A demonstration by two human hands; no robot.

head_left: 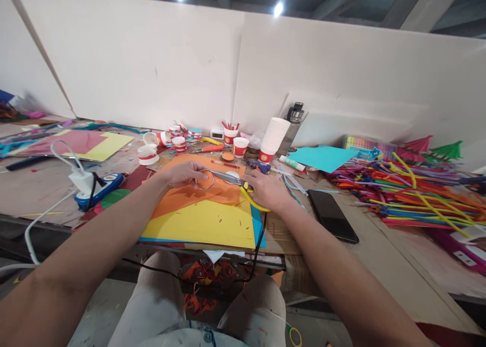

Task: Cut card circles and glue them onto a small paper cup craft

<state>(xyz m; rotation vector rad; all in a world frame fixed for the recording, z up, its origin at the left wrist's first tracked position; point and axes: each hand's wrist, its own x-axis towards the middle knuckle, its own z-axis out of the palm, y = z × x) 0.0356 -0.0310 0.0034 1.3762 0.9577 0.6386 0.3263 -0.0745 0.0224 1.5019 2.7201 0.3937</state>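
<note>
My left hand (187, 175) pinches a small ring-like piece (206, 186) with a thin pale rim; orange shows inside it, and I cannot tell whether it is hollow. In my right hand (268, 189) are scissors (227, 178) with yellow handles. Their blades point left and reach close to the ring-like piece. Just behind the blades lies a white round piece (234, 174). Beneath both hands are orange paper sheets (182, 197), spread over yellow paper (197, 225) with a blue sheet under it.
Paper cups stand behind, with a tall cup stack (275, 134) near a bottle (295, 115). A black phone (332, 215) lies right, before many pipe cleaners (417, 190). At left are a blue power strip (98, 190) and cables. A glue stick (291, 163) lies beside turquoise paper (322, 157).
</note>
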